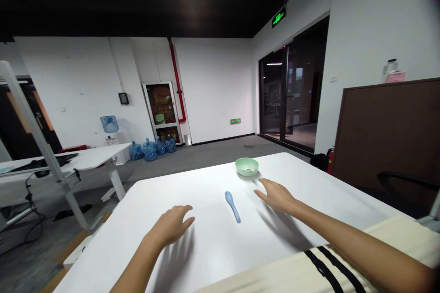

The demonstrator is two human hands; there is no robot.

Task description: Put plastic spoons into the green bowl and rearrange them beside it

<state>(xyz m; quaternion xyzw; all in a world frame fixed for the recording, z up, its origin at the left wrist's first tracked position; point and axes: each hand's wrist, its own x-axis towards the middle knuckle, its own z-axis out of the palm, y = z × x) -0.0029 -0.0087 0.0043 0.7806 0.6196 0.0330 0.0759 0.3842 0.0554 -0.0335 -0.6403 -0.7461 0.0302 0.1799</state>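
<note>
Both bare hands hover low over a white desk (302,178), and neither holds anything. The right hand (277,196) sits farther out, its grip open with the fingers spread and pointing inward, up and to the left in the view. The left hand (171,225) sits closer to the person at the lower left, its grip loosely curved, open and empty. Soft shadows fall on the desk beneath both, but it is hard to tell whether any fingertip touches the surface. A pale blue plastic spoon (233,207) lies on the desk between the two hands, its scoop at the far end and its handle toward the person, with the long axis slanting from upper left to lower right. The spoon lies up and to the left of the right hand, whose fingertips are just beside it and nearer than those of the left hand, which lies off to the handle's lower left. A pale green bowl (246,167) stands near the desk's far edge, just beyond the right hand's fingertips, with a little pale residue inside. Cream fabric with black stripes (402,238) runs along the near edge under the right forearm (357,242). Past the desk, blue water jugs (150,150) stand on grey carpet (213,158) by the far wall (213,87).
</note>
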